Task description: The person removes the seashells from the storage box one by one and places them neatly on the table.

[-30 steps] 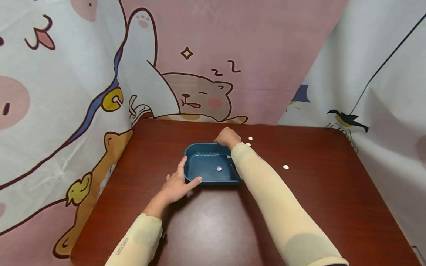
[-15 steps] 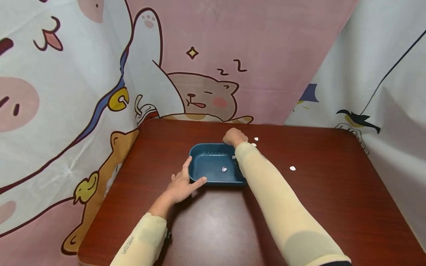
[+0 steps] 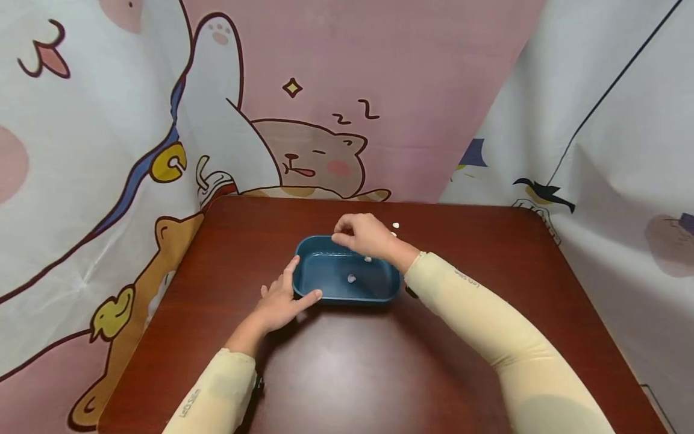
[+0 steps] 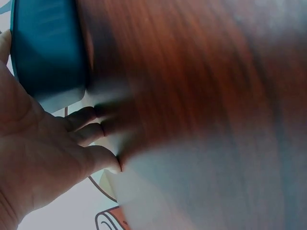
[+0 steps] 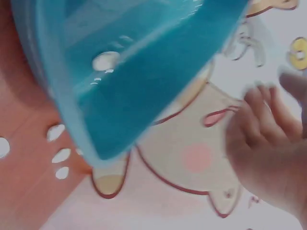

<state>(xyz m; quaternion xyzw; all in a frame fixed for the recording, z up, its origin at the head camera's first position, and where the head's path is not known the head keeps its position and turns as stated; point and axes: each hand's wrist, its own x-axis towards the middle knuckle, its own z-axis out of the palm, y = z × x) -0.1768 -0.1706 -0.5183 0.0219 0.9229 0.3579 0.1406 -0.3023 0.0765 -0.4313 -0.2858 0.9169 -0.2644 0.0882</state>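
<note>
A dark teal rectangular tray [image 3: 347, 300] sits on the table in the head view. Two small whitish shell-like pieces lie in it: one near the middle [image 3: 351, 278], another by the far side [image 3: 368, 259]. My left hand [image 3: 279, 304] rests against the tray's left end, thumb at the near rim and forefinger along the left side, fingers spread. Over the far rim hovers my right hand [image 3: 364, 235], fingers bent and thumb close to the forefinger. Whether anything is pinched there is hidden; in the right wrist view that hand is blurred beside the tray.
Several small white pieces lie on the dark red-brown table [image 3: 336, 374] behind and right of the tray, among them one white piece [image 3: 396, 225]. The right wrist view shows more white pieces [image 5: 61, 155] beside the tray. A printed cloth [image 3: 406, 90] hangs behind the table.
My right hand has come up from behind the tray's far right side and moved left over its far rim. The left hand keeps its place on the tray. The head view has shifted slightly.
</note>
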